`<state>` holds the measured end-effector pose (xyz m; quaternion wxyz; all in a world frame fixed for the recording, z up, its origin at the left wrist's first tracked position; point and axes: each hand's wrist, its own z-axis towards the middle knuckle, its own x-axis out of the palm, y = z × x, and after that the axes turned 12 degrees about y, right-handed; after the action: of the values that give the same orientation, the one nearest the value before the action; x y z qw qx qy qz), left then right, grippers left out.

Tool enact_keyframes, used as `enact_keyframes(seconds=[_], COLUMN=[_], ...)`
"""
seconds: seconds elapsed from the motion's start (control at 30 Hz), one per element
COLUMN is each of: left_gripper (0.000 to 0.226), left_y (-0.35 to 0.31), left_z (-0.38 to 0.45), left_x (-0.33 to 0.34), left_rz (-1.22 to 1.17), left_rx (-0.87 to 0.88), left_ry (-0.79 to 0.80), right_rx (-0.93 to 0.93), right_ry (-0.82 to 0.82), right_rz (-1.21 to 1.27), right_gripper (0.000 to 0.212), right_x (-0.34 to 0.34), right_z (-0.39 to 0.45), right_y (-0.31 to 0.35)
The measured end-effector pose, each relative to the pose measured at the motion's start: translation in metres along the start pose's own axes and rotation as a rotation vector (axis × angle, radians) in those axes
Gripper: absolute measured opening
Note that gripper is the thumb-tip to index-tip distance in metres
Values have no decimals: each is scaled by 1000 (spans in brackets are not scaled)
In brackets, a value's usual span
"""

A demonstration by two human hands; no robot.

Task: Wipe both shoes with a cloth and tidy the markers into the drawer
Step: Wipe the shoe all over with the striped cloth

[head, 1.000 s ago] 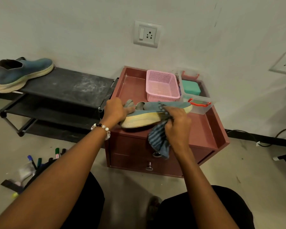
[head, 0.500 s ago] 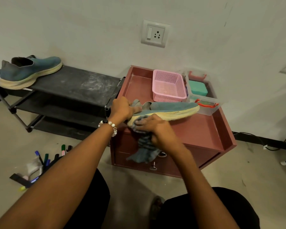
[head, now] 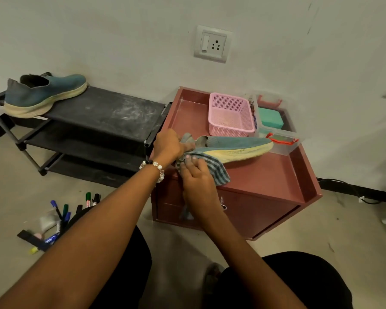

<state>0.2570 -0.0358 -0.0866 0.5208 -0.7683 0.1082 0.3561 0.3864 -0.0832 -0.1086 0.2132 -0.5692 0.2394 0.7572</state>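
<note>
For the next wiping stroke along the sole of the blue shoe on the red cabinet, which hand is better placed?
Right. The right hand already grips the striped blue cloth against the heel of the blue shoe with the cream sole, while the left hand holds that shoe steady at its heel.

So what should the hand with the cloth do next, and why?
Probably sweep the cloth forward along the pale sole toward the toe: the right hand presses it at the heel of the shoe, which the left hand steadies.
</note>
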Motion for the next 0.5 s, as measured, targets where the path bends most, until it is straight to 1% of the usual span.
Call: enact_keyframes(seconds=[0.07, 0.13, 0.17, 0.2, 0.23, 0.3, 0.37, 0.43, 0.5], left_gripper=[54, 56, 56, 57, 56, 54, 54, 54, 53], left_y=[0, -1, -1, -1, -2, -2, -2, -2, -2], left_z=[0, -1, -2, -3, -3, -4, -4, -4, -5], left_x=[0, 0, 1, 1, 1, 0, -1, 0, 0], left_rz=[8, 24, 41, 58, 68, 67, 60, 57, 59], left_rx=[-2, 10, 21, 30, 37, 42, 44, 47, 43], left_ry=[-1, -10, -13, -13, -11, -9, -1, 0, 3], right_rx=[-154, -305, -326, -303, -241, -48, 139, 244, 351], right_ry=[24, 58, 62, 65, 48, -37, -116, -169, -171], right_rz=[-27, 1, 26, 78, 145, 207, 167, 161, 134], right_gripper=[32, 33, 36, 39, 40, 37, 36, 42, 54], right_x=[-3, -13, -19, -23, -26, -27, -31, -32, -26], right_z=[1, 3, 4, 3, 1, -4, -12, -17, -15], right_y=[-13, -33, -42, -48, -54, -71, -87, -90, -71])
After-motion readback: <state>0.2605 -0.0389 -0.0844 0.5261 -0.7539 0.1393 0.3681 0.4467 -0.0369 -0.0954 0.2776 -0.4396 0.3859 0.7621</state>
